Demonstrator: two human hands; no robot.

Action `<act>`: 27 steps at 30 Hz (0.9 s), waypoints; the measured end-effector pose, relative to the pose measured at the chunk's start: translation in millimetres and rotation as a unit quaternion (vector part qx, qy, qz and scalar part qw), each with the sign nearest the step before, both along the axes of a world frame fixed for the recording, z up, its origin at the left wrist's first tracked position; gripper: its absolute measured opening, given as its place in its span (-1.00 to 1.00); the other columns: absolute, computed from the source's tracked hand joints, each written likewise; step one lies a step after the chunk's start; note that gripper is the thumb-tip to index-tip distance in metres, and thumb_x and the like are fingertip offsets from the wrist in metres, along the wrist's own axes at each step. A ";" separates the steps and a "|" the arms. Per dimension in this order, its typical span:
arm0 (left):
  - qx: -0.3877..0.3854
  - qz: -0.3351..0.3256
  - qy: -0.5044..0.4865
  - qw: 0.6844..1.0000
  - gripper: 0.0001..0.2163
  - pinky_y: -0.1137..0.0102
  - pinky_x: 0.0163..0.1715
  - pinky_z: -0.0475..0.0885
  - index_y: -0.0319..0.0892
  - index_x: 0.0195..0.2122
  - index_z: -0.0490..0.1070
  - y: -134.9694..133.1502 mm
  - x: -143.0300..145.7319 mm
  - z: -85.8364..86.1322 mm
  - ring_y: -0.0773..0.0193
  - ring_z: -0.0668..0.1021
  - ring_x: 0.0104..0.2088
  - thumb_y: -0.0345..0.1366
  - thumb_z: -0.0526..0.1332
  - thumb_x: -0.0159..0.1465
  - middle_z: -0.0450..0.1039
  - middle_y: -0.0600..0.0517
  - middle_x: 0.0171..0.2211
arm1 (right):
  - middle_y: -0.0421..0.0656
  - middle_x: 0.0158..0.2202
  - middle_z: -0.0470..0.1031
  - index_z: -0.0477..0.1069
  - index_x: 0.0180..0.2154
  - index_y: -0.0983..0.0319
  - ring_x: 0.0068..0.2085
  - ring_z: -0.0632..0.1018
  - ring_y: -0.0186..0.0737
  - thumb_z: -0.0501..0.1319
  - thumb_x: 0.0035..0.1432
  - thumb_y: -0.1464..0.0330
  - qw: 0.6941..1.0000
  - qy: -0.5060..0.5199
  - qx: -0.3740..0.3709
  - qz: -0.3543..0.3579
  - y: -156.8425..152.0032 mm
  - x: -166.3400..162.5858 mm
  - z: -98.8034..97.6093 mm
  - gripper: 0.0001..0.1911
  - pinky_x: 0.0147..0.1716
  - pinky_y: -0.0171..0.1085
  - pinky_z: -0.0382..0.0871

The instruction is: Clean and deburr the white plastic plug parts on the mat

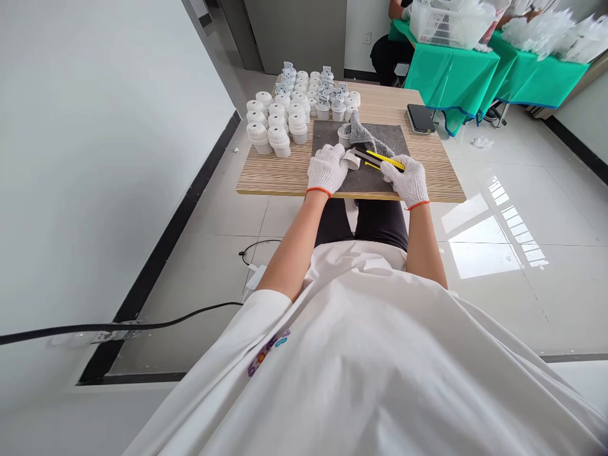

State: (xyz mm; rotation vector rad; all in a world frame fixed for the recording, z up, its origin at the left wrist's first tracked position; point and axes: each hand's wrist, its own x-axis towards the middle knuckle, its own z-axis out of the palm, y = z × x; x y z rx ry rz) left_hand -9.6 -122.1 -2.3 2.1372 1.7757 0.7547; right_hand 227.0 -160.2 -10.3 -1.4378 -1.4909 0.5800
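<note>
Both hands wear white knit gloves with orange cuffs. My left hand (327, 168) is closed on a small white plaster-like piece (352, 159) above a dark grey mat (365, 180). In my right hand (409, 180) is a yellow and black utility knife (382, 159), its blade end pointing left, close to the white piece. Whether the blade touches it I cannot tell. Just beyond, a white cup-shaped piece (344, 135) stands on the mat, with a crumpled grey cloth (363, 134) beside it.
Stacked white cup-shaped pieces (277, 120) fill the table's back left, some with speckled tops. A black box-like device (420, 119) lies at the right edge of the wooden table (270, 172). Green-covered tables (441, 79) hold a white basket (449, 25); another person sits there. A black cable (190, 313) crosses at left.
</note>
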 end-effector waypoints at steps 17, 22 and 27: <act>0.043 0.030 -0.004 0.999 -0.77 -0.05 0.34 0.47 -0.05 0.14 0.47 -2.9 2.2 -1.0 -0.24 0.60 0.32 -0.17 0.10 0.60 0.58 -0.24 0.22 | -0.27 -0.47 0.45 0.52 -0.31 0.15 -0.45 0.47 -0.33 0.44 0.25 0.08 0.998 -0.011 0.056 -0.006 0.8 -1.6 -1.5 -0.70 -0.45 -0.34 0.42; 0.044 0.032 -0.082 0.995 -0.87 -0.02 0.44 0.42 0.00 -0.03 0.56 6.1 1.2 -4.8 -0.18 0.56 0.37 -0.21 0.20 0.55 0.60 -0.16 0.21 | -0.27 -0.47 0.46 0.51 -0.31 0.15 -0.41 0.51 -0.30 0.44 0.24 0.09 0.999 -0.012 0.051 -0.004 -1.8 -2.2 0.3 -0.71 -0.41 -0.33 0.46; 0.019 0.023 -0.155 0.987 -0.70 0.00 0.54 0.32 -0.05 -0.17 0.63 15.5 -1.7 -4.3 -0.12 0.52 0.42 -0.17 0.12 0.58 0.56 -0.13 0.26 | -0.28 -0.49 0.47 0.55 -0.28 0.17 -0.39 0.52 -0.29 0.42 0.24 0.19 0.999 -0.013 0.047 -0.003 -0.3 -1.0 -2.3 -0.80 -0.38 -0.33 0.46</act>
